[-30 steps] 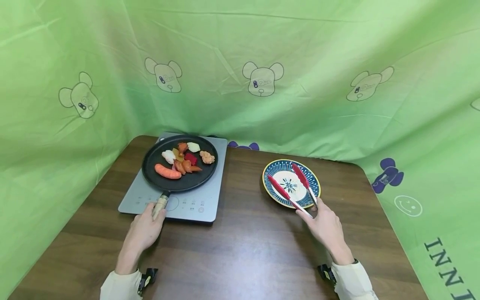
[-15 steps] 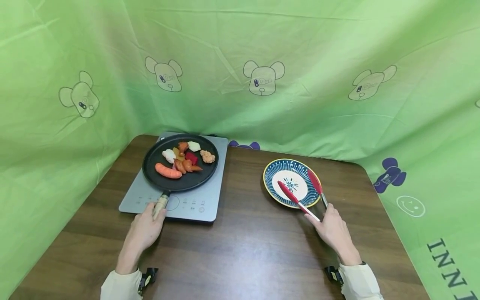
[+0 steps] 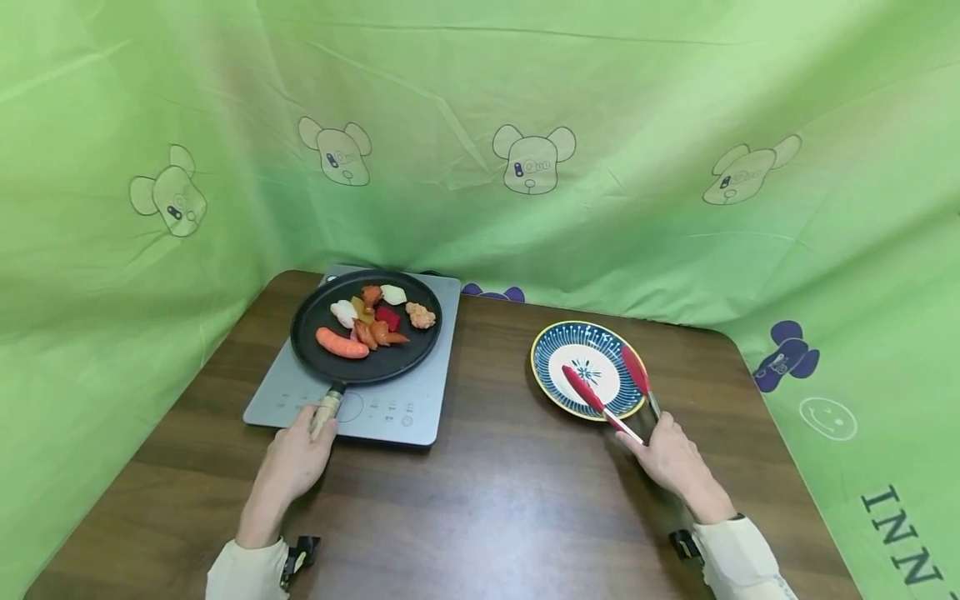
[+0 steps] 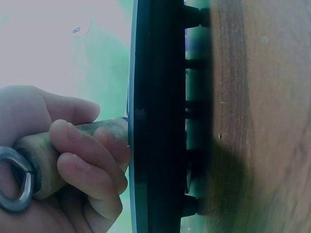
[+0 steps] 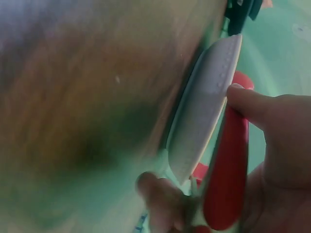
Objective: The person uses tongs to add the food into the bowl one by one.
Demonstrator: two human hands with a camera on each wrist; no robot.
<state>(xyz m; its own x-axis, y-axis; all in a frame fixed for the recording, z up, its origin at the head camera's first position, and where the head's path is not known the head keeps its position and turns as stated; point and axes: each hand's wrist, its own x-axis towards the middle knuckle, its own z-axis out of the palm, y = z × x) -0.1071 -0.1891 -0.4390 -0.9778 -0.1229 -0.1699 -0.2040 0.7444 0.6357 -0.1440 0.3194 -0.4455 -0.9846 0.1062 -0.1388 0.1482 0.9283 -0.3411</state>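
Note:
In the head view my left hand (image 3: pixel 298 460) grips the wooden handle (image 3: pixel 326 412) of a round black frying pan (image 3: pixel 341 367). The left wrist view shows its fingers curled round that handle (image 4: pixel 43 153), which ends in a metal ring (image 4: pixel 18 204). Inside the pan lie a sausage (image 3: pixel 341 343), a breaded lump (image 3: pixel 420 315) and several other small food pieces. My right hand (image 3: pixel 672 457) holds a pair of red-tipped tongs (image 3: pixel 581 388) with arms spread apart. Their tips reach over a blue-and-white patterned plate (image 3: pixel 551 367), with nothing between them. In the right wrist view the thumb lies along a red grip (image 5: pixel 228 174).
The pan rests on a flat grey induction cooker (image 3: pixel 431 400) at the back left of the brown wooden table (image 3: pixel 480 500). A green cloth (image 3: pixel 420 208) printed with bear heads hangs behind and along both sides. The plate stands toward the back right.
My right hand has moved to the right with the tongs, so their tips have shifted rightward over the plate. The left hand stays on the pan handle. The head view has shifted slightly.

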